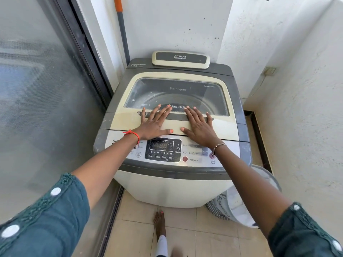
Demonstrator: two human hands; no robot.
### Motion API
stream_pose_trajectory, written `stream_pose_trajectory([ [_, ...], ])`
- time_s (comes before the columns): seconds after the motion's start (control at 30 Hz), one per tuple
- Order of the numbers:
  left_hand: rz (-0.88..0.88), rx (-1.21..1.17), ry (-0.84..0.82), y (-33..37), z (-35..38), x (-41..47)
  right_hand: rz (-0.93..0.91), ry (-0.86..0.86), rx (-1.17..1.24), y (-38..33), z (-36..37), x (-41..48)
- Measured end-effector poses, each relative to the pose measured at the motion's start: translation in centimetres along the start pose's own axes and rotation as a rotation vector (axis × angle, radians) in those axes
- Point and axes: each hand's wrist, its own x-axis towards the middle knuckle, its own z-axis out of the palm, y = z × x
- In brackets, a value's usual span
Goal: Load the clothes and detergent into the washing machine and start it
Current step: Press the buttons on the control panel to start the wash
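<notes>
Head view: the washer [172,186] fills a narrow nook, its left side just beside a sliding glass door [46,108] and its far edge close to the white wall [185,25]. On the right a slim strip of floor runs between it and the rough plaster side wall [297,108]. A white basket [239,206] leans in that gap at the washer's near right corner. A grey pole with an orange grip [123,34] stands in the far left corner.

Beige floor tiles [213,229] lie in front, with one bare foot [159,223] on them.

The lid [128,121] lies flat and closed. Its frame is yellowed cream plastic around a dusty tinted window [176,93], through which the drum rim shows dimly. The left hand [155,123] and right hand [199,127] rest side by side on the lid's near edge, palms down, fingers straight and spread, gripping nothing. Just near of them sits the grey control panel [163,150], its display lit.
</notes>
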Motion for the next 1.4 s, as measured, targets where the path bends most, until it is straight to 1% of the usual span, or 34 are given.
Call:
stream_pose_trajectory([
  [0.07,0.005,-0.028,0.022,-0.2,0.1,0.0,-0.027,-0.027,0.057,0.3,-0.4,0.1],
  [0.13,0.011,-0.077,0.012,-0.4,0.0,0.0,-0.058,-0.066,0.135,0.8,-1.0,-0.1],
  [0.2,0.024,-0.136,0.005,-0.6,-0.2,0.0,-0.064,-0.069,0.183,1.5,-1.2,-0.9],
  [0.27,0.035,-0.193,0.013,-0.9,-0.2,-0.1,-0.020,-0.018,0.208,2.4,-1.1,-2.4],
  [0.33,0.038,-0.221,0.020,-0.9,-0.3,-0.1,0.067,0.020,0.224,3.5,-0.8,-4.4],
  [0.4,0.041,-0.242,0.016,-0.9,-0.4,-0.2,0.145,0.020,0.249,4.6,-0.7,-6.3],
  [0.47,0.045,-0.267,0.007,-0.9,-0.4,-0.2,0.191,0.010,0.330,5.3,-0.9,-7.8],
  [0.73,0.050,-0.262,0.013,-1.1,-0.2,-0.1,0.202,-0.221,0.619,7.1,-2.9,-10.0],
  [0.83,0.040,-0.234,0.016,-1.0,-0.2,-0.1,0.238,-0.233,0.651,7.3,-2.6,-9.8],
  [0.97,0.036,-0.221,0.018,-0.7,-0.1,-0.1,0.303,-0.166,0.640,6.8,-2.3,-9.4],
  [1.07,0.044,-0.244,0.007,-0.7,-0.2,-0.3,0.288,-0.148,0.610,6.2,-2.8,-9.1],
  [1.4,0.044,-0.263,0.025,-0.7,-0.2,-0.4,0.274,-0.139,0.629,5.8,-3.0,-9.5],
])
